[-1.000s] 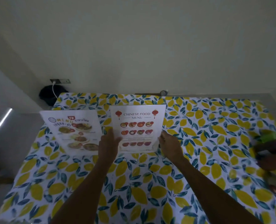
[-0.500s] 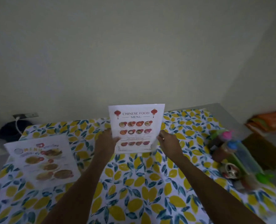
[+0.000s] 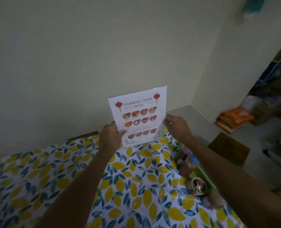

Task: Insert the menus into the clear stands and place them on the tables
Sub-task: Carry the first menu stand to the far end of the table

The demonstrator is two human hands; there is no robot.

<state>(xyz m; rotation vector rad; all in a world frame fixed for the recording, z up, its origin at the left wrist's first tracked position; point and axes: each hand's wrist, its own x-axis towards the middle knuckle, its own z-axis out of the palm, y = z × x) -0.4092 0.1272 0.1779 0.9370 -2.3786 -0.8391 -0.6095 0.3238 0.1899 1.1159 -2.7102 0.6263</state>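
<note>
A white "Chinese Food Menu" sheet sits inside a clear stand (image 3: 139,116), held upright and tilted a little to the left above the far right part of the lemon-print tablecloth (image 3: 90,181). My left hand (image 3: 111,137) grips the stand's lower left edge. My right hand (image 3: 177,127) holds its right edge, with a ring showing on one finger. Whether the stand's base touches the cloth I cannot tell. The second menu is out of view.
Bottles and jars (image 3: 188,163) and a small round tub (image 3: 198,185) crowd the table's right edge. An orange stack (image 3: 233,119) lies on a ledge at right, beside a brown board (image 3: 228,150) and shelving (image 3: 273,99). The wall stands right behind the table.
Both hands have carried the Chinese menu stand to the right and farther back. My view swung right, so the other menu on the left left the picture and the shelving came in.
</note>
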